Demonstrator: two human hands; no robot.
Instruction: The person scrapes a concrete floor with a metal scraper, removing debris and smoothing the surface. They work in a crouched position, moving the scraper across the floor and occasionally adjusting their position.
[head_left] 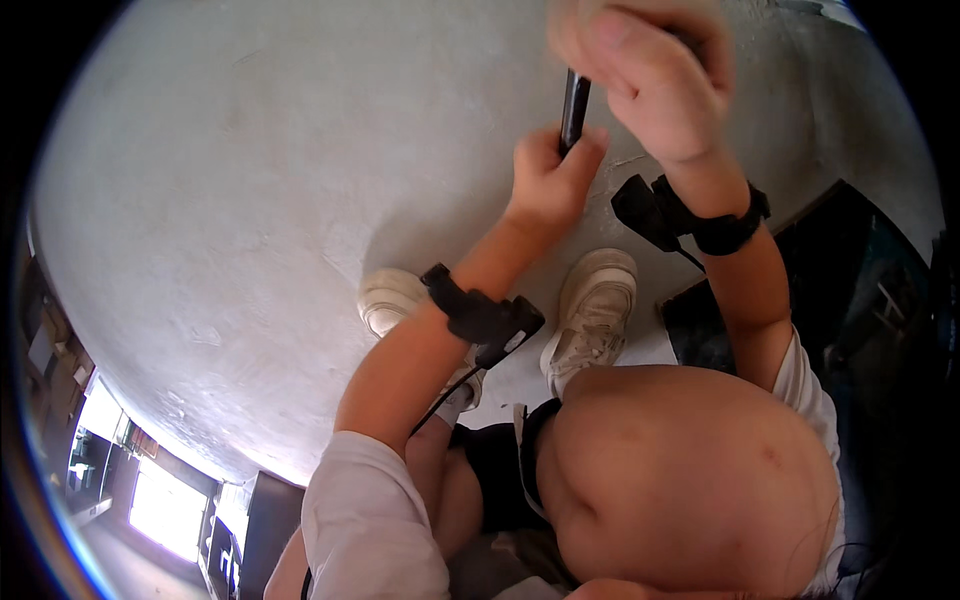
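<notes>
A slim black stick (574, 108), dark and smooth like a handle, stands between my two hands near the top of the view. My left hand (550, 185) is closed around its lower visible part, thumb toward the right. Higher up and a little to the right, my right hand (660, 90) is curled closed at the stick's upper part and partly smeared by motion. The stick's far end is hidden behind the right hand, so its full kind cannot be made out. Each wrist wears a black strap with a small black device.
Below my hands, my light shoes (598, 310) stand on the grey floor (250, 200). A dark flat panel or box (840, 270) lies close by on the right. Toward the lower left are a bright window (168, 510) and a dark cabinet (268, 520).
</notes>
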